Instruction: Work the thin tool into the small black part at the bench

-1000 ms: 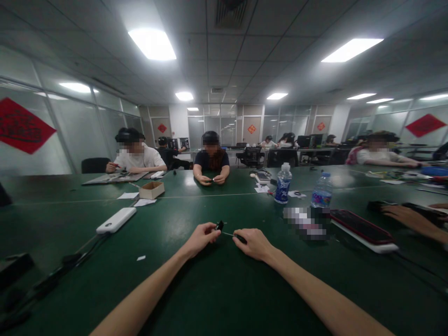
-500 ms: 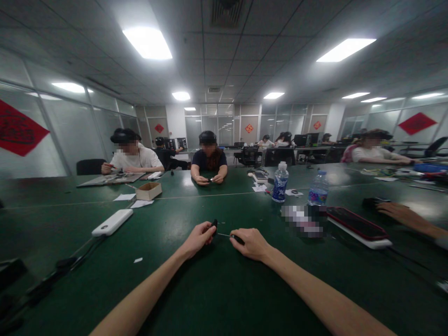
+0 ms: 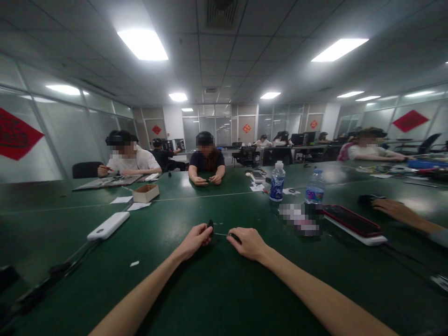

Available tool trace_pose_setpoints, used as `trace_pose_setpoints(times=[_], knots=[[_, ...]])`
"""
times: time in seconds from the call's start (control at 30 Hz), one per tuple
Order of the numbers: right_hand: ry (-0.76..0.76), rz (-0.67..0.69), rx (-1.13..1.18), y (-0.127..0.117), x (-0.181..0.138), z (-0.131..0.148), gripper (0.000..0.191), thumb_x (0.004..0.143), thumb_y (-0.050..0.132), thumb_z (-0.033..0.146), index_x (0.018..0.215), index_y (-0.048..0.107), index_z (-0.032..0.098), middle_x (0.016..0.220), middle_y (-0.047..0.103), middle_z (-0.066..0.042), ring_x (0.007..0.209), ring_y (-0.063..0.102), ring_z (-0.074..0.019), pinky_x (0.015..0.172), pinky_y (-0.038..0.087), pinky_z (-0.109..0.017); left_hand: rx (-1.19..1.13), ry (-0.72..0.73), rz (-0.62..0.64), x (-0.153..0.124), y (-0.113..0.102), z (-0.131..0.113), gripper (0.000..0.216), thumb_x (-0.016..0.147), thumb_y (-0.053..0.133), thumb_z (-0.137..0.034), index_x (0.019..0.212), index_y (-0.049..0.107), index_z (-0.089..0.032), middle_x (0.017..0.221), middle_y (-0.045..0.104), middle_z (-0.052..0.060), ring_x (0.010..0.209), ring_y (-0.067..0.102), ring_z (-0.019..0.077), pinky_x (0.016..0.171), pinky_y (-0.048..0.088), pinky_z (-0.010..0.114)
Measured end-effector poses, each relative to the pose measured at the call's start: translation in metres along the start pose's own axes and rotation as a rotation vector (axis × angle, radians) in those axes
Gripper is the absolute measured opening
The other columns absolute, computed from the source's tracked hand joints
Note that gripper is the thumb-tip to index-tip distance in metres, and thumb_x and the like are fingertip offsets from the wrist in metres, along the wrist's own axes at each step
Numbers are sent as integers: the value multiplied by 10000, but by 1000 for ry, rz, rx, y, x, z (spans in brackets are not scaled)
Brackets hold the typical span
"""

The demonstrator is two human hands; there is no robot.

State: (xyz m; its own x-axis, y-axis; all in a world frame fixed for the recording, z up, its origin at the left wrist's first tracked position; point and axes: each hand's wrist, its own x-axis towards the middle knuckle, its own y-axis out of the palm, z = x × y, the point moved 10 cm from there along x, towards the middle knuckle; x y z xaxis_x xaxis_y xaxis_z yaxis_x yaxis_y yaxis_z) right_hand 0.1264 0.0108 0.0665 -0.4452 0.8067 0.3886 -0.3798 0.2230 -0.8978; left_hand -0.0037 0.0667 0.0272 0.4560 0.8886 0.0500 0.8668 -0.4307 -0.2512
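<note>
Both my forearms reach out over a dark green table (image 3: 217, 289). My left hand (image 3: 194, 240) is closed in a pinch on a small black part (image 3: 210, 225) held just above the table. My right hand (image 3: 247, 242) is closed round the dark handle of a thin tool (image 3: 234, 236); its slim metal shaft runs left to the black part. The two hands are a few centimetres apart, resting on the tabletop.
A white power bank (image 3: 108, 225) with a cable lies to the left, a cardboard box (image 3: 146, 192) and papers beyond. Two water bottles (image 3: 277, 181) and a red phone on a white case (image 3: 352, 223) sit right. Another person's hand (image 3: 394, 210) rests far right. People sit opposite.
The view has swung slightly, shifting everything a little left and up. My hands keep the same grip and spacing; the black part sits a touch lower against my left fingers.
</note>
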Motion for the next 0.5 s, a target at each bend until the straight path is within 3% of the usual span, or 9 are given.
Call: trace_pose_setpoints(times=[0.4,0.5], knots=[[54,2,-49,3,1,-3,345,955,351,421,894,593,183,864,666,-67,711,623,-173,623,453,-258,-74,-24,-14,0,-3,2,414,754,570,-551,796,491,-147,640,468,-47,550,428,80,527,307,213],[185,-20,-53,-4,4,-20,388,974,285,424,872,568,178,834,662,-75,691,626,-176,600,448,-261,-137,-54,-33,0,-4,7,418,735,602,-544,801,499,-145,630,465,-46,540,419,73,519,298,207]])
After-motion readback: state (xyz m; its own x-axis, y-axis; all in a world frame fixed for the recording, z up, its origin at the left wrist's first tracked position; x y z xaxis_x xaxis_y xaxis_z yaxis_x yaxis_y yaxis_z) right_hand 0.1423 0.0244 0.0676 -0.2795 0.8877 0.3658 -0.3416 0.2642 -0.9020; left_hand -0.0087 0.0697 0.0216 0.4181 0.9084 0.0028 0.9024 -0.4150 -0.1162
